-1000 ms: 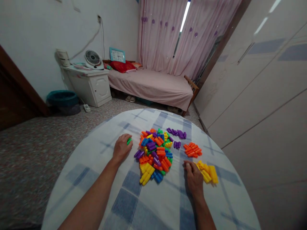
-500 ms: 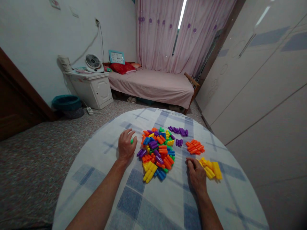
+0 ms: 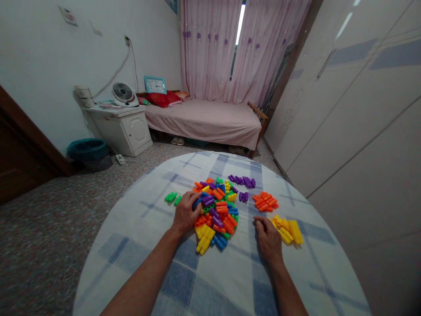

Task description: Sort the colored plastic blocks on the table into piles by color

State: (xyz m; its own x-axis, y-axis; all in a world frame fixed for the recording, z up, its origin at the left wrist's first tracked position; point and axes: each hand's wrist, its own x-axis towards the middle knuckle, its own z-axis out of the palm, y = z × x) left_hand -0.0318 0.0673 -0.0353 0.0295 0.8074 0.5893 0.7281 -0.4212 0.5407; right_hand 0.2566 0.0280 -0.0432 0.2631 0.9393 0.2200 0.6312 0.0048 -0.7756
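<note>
My left hand (image 3: pixel 188 214) is at the left edge of a mixed pile of plastic building blocks (image 3: pixel 222 210), its thumb and fingers closed around a blue building block (image 3: pixel 196 202). Part of the pile is hidden under that hand. Just beyond it, a few green blocks (image 3: pixel 171 197) lie apart on the cloth. To the right of the pile, my right hand (image 3: pixel 269 237) rests on the table with curled fingers and nothing visible in them. Beside it lies a group of yellow blocks (image 3: pixel 287 230), with orange blocks (image 3: pixel 265 201) farther back.
Purple blocks (image 3: pixel 243 181) lie behind the pile, toward the right. A checked cloth covers the round table (image 3: pixel 226 281). Beyond stand a bed (image 3: pixel 210 116), a white cabinet (image 3: pixel 131 129) with a fan (image 3: pixel 124 93), a bin (image 3: pixel 88 151) and a wardrobe (image 3: pixel 345 131).
My left hand has moved right, from the green blocks to the pile, leaving a green block on the cloth and closing on a blue one. My right hand stays in place. The view has shifted slightly.
</note>
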